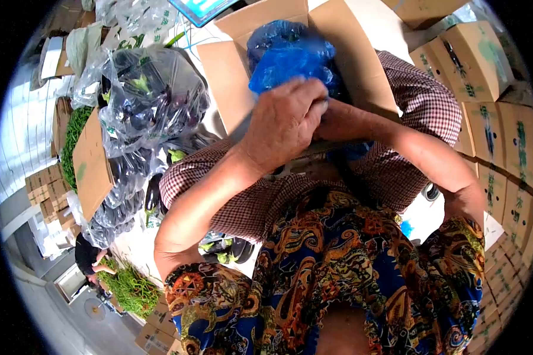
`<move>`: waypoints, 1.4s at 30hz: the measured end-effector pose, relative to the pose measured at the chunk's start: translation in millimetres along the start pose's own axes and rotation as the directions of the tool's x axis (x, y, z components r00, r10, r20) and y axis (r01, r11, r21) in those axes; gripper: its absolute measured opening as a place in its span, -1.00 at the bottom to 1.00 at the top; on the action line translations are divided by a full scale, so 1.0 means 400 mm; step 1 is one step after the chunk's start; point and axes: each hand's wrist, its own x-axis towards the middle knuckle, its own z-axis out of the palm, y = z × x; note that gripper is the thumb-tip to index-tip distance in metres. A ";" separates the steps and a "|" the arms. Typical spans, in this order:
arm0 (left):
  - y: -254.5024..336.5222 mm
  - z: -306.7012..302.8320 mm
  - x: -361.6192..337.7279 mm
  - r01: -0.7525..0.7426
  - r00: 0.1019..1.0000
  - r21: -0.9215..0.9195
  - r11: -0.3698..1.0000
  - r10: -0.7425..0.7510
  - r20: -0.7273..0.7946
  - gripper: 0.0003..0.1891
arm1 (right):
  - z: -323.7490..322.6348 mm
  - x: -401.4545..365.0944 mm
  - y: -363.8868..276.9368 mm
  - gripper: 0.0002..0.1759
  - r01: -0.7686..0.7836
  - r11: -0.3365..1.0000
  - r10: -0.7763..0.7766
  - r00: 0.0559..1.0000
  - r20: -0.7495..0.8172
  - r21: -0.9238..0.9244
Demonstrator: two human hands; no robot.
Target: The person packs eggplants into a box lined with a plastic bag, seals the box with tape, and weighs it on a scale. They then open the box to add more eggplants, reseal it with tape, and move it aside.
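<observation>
An open cardboard box (361,56) stands in front of me, its flaps spread outward. A crumpled blue plastic bag (284,62) fills it, with something dark showing through. Against the bag's near edge, my left hand (281,121) is closed, its fingers curled in a pinch. My right hand (340,121) meets it from the right, also closed, its fingertips largely hidden behind the left. Both seem to grip the gathered plastic, though the pinched part itself is covered by my fingers. Part of the bag beyond the hands is blurred.
Clear plastic bags of eggplants (145,97) lie at the left, beside a cardboard flap (92,165) and green peppers (77,142). Stacked cartons (497,142) line the right. Another person (87,257) bends near a green heap (130,287) at lower left. A blue-edged screen (201,7) is at the top.
</observation>
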 end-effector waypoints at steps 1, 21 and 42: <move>0.004 -0.009 0.025 -0.122 0.986 0.023 0.992 0.124 -0.115 -0.73 | 0.011 0.000 -0.008 -0.75 0.060 0.997 -0.063 0.996 -0.066 -0.046; -0.229 0.156 -0.035 0.106 0.967 0.537 0.837 -0.212 0.140 -0.92 | -0.121 0.085 -0.026 -0.70 -0.306 0.693 0.305 0.945 -0.120 -0.653; -0.082 0.160 -0.006 0.010 0.878 0.064 0.998 -0.040 0.476 -0.74 | -0.068 0.196 -0.091 -0.86 0.232 0.612 0.303 0.814 0.495 -0.756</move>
